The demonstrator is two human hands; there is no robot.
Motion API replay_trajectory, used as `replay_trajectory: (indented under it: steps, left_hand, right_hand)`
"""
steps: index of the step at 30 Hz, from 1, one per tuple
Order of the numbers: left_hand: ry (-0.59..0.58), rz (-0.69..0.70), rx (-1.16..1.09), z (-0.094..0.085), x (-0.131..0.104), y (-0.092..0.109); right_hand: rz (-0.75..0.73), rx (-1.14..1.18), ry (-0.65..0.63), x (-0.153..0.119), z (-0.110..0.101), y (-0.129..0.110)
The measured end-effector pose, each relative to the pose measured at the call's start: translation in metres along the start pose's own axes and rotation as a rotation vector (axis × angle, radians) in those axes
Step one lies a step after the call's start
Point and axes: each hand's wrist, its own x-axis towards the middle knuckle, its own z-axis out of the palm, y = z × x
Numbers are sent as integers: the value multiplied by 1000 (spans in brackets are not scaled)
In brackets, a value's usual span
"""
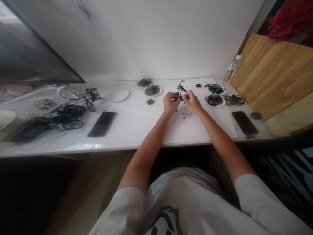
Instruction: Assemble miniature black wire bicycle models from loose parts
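Observation:
Between my two hands, above the white table (127, 127), is a small dark model bicycle (181, 87) with its handlebar pointing up and away from me. The fingers of my left hand (171, 101) are closed on its left side. On the other side my right hand (192, 101) pinches its lower part with thumb and fingertips. What exactly lies under the fingertips is too small to make out. Just below the hands, a thin purple-grey piece (186, 114) and a tiny round dark part (184, 118) lie on the white board (195, 132).
Right of my hands, plates hold dark wheel-like parts (214, 100) and green parts (215, 88). More plates with parts (153, 90) stand behind left. Finished-looking model bicycles (91, 98) crowd the left. Phones (102, 124) (244, 122), a bottle (231, 71) and a wooden panel (274, 71) flank the area.

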Motion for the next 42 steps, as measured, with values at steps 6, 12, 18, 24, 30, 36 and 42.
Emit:
replay_trajectory:
  steps: [6, 12, 18, 24, 30, 36, 42]
  left_hand:
    - [9, -10, -21, 0, 1, -4]
    - [5, -33, -15, -1, 1, -3]
    - [-21, -15, 12, -4, 2, -2]
    - [-23, 8, -2, -4, 3, -2]
    - [-33, 13, -10, -3, 2, -2]
    - [-1, 16, -17, 0, 3, -4]
    - [-6, -19, -30, 2, 4, -8]
  right_hand:
    - [0, -7, 11, 1, 2, 1]
    - [3, -34, -42, 1, -1, 0]
    - [3, -68, -47, -1, -1, -4]
    - [5, -100, -1, -1, 3, -4]
    - [12, -121, 9, -1, 3, -2]
    - [53, -26, 40, -2, 6, -2]
    - [10, 13, -11, -1, 5, -1]
